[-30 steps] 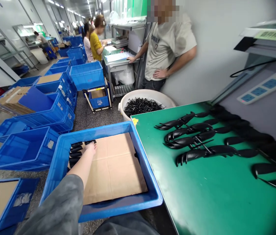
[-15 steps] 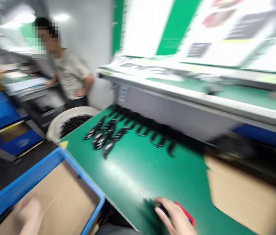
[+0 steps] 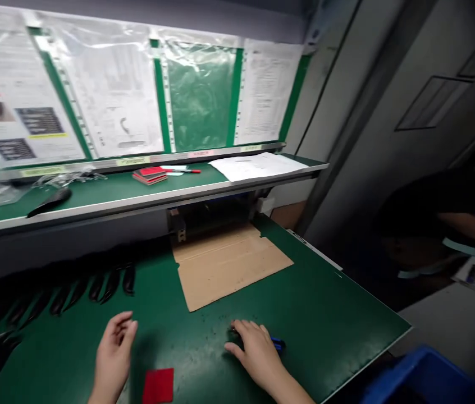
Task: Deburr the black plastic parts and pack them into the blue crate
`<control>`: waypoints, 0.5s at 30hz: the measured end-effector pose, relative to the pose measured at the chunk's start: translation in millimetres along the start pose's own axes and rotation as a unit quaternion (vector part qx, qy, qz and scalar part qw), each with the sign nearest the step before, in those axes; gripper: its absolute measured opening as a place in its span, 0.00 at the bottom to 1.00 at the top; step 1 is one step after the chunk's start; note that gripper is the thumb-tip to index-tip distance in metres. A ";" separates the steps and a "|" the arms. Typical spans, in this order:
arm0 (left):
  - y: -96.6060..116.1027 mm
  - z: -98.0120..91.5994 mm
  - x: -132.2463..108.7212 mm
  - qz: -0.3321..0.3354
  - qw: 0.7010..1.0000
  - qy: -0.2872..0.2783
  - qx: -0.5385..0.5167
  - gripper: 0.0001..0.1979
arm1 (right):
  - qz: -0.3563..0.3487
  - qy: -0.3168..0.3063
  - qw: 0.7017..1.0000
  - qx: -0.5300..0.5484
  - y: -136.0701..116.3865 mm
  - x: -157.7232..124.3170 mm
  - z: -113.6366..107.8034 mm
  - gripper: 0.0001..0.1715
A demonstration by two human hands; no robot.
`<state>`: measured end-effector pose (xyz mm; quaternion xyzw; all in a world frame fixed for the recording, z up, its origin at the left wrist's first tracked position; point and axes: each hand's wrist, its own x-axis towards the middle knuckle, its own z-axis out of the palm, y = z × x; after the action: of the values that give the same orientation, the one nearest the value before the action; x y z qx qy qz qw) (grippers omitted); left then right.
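Observation:
My left hand (image 3: pixel 114 356) hovers open over the green bench mat (image 3: pixel 325 314), with empty fingers spread, just left of a red square pad (image 3: pixel 158 386). My right hand (image 3: pixel 255 348) is cupped on the mat over a small blue-handled tool (image 3: pixel 278 343), and most of the tool is hidden under the palm. Further up the mat lies a flat cardboard sheet (image 3: pixel 229 268). Along the left side runs a row of black curved plastic parts (image 3: pixel 111 283), dim and several in number.
A raised shelf (image 3: pixel 136 193) above the mat holds red pads, a red pen, papers and a black item, with posted sheets behind it. A dark-clothed co-worker (image 3: pixel 443 213) stands at the right. A blue crate (image 3: pixel 418 379) sits beyond the mat's lower right edge.
The view has swung from the blue crate and aisle to the bench and shelf. Both hands now lie over the green mat, and the motion blur is gone.

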<state>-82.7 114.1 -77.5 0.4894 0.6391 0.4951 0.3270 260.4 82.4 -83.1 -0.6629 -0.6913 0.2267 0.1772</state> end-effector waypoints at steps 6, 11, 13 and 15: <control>78.1 182.0 107.0 0.136 0.963 -0.203 0.113 0.20 | 0.003 0.121 0.989 -0.090 102.6 4.7 -22.4 0.26; 119.6 280.7 198.4 0.175 0.922 -0.204 0.280 0.23 | -0.078 0.160 0.970 -0.167 156.2 12.0 -15.2 0.27; 129.9 306.3 227.2 0.169 0.907 -0.189 0.335 0.22 | -0.109 0.198 0.956 -0.186 166.2 13.7 -6.3 0.24; 136.5 324.1 246.4 0.165 0.895 -0.177 0.375 0.22 | -0.116 0.249 0.944 -0.182 171.0 15.0 3.2 0.18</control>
<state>175.3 453.6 -26.9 0.7534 0.6194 0.1705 0.1402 400.7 100.3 -180.3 -0.6341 -0.7270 -0.0973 0.2447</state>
